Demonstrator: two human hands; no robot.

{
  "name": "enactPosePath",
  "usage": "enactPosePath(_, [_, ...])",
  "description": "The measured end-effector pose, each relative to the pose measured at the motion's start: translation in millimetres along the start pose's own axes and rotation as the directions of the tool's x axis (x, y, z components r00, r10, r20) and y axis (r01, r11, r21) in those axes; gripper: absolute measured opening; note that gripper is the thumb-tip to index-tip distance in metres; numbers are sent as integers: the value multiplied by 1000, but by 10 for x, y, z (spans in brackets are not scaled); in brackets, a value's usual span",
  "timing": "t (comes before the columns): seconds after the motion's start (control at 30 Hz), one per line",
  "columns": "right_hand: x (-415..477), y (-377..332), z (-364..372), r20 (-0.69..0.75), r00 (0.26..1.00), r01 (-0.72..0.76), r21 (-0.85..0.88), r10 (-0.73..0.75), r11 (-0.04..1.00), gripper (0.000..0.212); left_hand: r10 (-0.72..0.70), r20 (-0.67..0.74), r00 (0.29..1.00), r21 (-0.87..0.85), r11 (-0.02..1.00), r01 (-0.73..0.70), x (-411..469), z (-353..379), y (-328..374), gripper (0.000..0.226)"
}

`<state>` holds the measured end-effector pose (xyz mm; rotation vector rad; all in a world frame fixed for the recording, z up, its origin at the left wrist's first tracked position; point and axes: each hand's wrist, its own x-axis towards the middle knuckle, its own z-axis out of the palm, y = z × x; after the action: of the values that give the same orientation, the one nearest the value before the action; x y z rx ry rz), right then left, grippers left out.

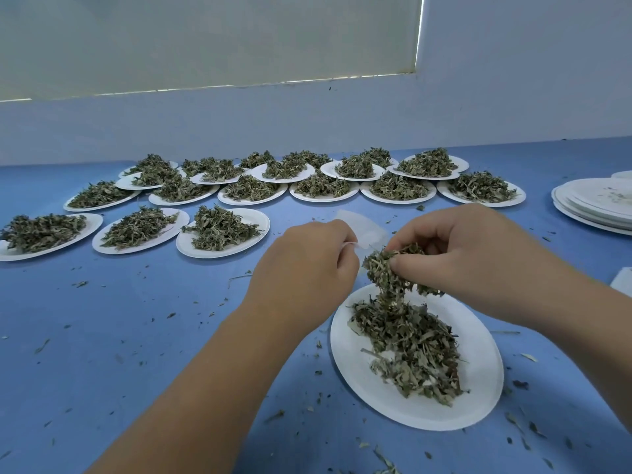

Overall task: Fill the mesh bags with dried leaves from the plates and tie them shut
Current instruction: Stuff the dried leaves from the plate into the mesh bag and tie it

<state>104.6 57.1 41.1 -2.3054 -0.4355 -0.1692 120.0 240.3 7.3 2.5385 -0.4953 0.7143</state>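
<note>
A thin white mesh bag is held up above the blue table, and my left hand pinches its near edge and drawstring. My right hand grips a clump of dried leaves right beside the bag's mouth, with some strands trailing down. Directly below sits a white paper plate bearing a loose pile of dried leaves. How far the bag's mouth gapes is hidden by my fingers.
Several white plates heaped with dried leaves stand in rows across the far half of the blue table. A stack of empty plates sits at the far right. Leaf crumbs litter the tabletop. A wall rises behind.
</note>
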Motion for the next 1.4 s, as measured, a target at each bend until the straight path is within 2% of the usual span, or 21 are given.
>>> enactPosePath(0.23, [-38,-16,86,-43,998,35,-94,-40,995,15,35,-41,999,-107,993,-39,-29,2,70,18])
enactPosePath(0.43, [-56,-13,126,-83,994,47,-215,-67,975,11,-32,-44,998,-211,977,22,-50,11,106,16])
enactPosePath(0.53, [-66,-8,149,-129,988,55,-241,-88,969,5,-63,-14,998,-268,962,57,-61,22,126,15])
enactPosePath(0.63, [-75,-6,184,-158,983,55,-262,-99,964,9,-111,39,993,-333,935,118,-64,35,160,15])
enactPosePath(0.83, [-77,-18,186,-118,987,76,-238,-106,968,13,-207,138,969,-407,880,246,-51,14,189,21])
enactPosePath(0.97, [-78,-58,81,4,998,68,-95,-68,993,20,-249,157,956,-421,859,292,-40,1,178,23])
enactPosePath(1.03, [-66,-57,48,23,997,71,-70,-69,995,17,-250,159,955,-419,859,294,-42,0,176,22])
enactPosePath(1.2, [-43,-9,60,-33,997,64,-97,-68,993,14,-233,175,957,-450,845,288,-52,5,165,19])
enactPosePath(1.4, [-49,-7,99,9,996,91,-204,-91,975,10,-207,195,959,-458,845,275,-61,26,151,19])
